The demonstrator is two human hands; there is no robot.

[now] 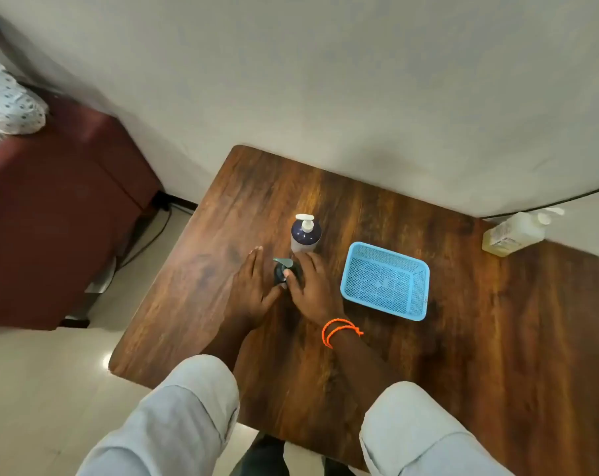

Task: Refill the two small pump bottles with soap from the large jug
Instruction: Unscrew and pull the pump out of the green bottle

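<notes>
Two small pump bottles stand near the middle of the wooden table (463, 338). The far one is dark blue with a white pump (305, 233) and stands untouched. The near one is dark with a grey-green pump (284, 267), and both hands are around it. My right hand (312, 286) grips its body, thumb near the pump. My left hand (253, 286) lies against its left side with fingers stretched out flat. The large jug (512, 233), clear with yellowish soap and a white pump, stands at the table's far right edge by the wall.
A light blue mesh basket (385, 281) sits just right of my right hand. A dark red cabinet (57, 214) stands left of the table, with cables on the floor beside it. The wall runs along the table's far edge.
</notes>
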